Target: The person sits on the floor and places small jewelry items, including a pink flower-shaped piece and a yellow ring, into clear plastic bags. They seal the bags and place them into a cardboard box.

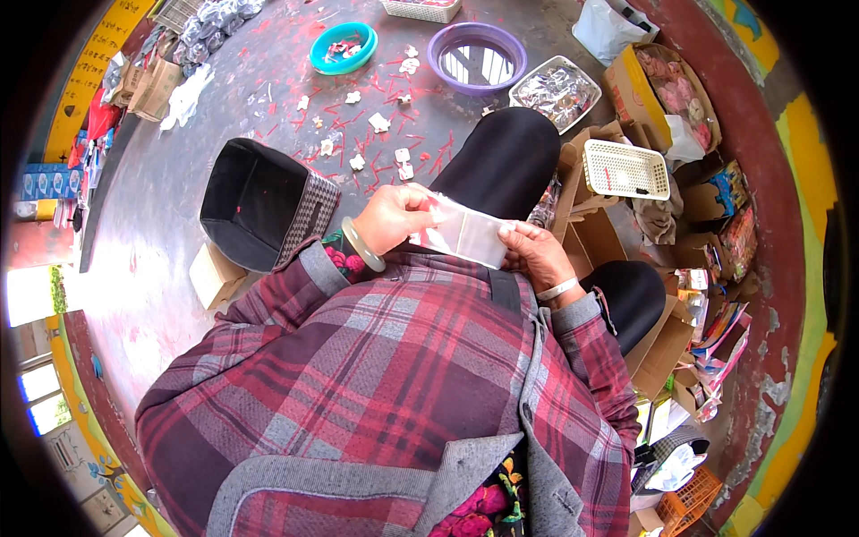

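In front of my lap I hold a flat, whitish translucent rectangle [477, 235], perhaps a plastic sleeve, with a line running across its middle. My left hand [394, 219], with a pale bangle at the wrist, pinches its left end. Some pink shows by those fingers, but I cannot make out what it is. At the other end, my right hand [541, 255] grips the edge between thumb and fingers. My dark-trousered knee [506, 161] is just beyond the piece.
An open black fabric box [255, 201] stands to the left. Ahead are a teal basin [344, 48], a purple basin of dark liquid [476, 57] and a filled white basket [555, 94]. Red and white scraps litter the floor. Cardboard boxes [598, 234] and a cream basket [626, 170] crowd the right.
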The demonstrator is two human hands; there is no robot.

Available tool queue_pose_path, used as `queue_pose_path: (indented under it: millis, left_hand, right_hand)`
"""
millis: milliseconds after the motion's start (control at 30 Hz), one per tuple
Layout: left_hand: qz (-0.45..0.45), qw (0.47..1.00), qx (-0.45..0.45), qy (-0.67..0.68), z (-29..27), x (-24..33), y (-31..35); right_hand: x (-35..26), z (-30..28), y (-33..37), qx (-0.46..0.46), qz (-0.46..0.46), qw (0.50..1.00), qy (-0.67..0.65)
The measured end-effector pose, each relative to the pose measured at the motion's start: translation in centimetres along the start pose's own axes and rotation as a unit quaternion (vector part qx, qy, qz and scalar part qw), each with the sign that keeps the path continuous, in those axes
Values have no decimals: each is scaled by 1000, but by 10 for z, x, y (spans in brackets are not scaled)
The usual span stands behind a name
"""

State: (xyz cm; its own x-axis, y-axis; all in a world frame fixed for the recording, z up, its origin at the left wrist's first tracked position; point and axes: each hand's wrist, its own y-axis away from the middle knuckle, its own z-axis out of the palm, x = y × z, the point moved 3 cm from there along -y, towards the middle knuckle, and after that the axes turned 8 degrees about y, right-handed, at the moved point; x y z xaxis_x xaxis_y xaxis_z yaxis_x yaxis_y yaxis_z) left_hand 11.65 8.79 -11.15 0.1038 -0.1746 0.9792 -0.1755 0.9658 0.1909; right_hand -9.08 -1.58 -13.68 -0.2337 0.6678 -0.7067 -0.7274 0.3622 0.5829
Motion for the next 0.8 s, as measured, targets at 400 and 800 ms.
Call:
queue_pose_path:
  millis: [400,800]
  left_hand:
    - [-25,988,46,-143,8,7,-1]
    - [35,993,67,-92,10,6,-4]
  right_hand:
    - [-10,8,-5,-25,-9,998,60]
    - [-5,2,-13,-17,-16,996,89]
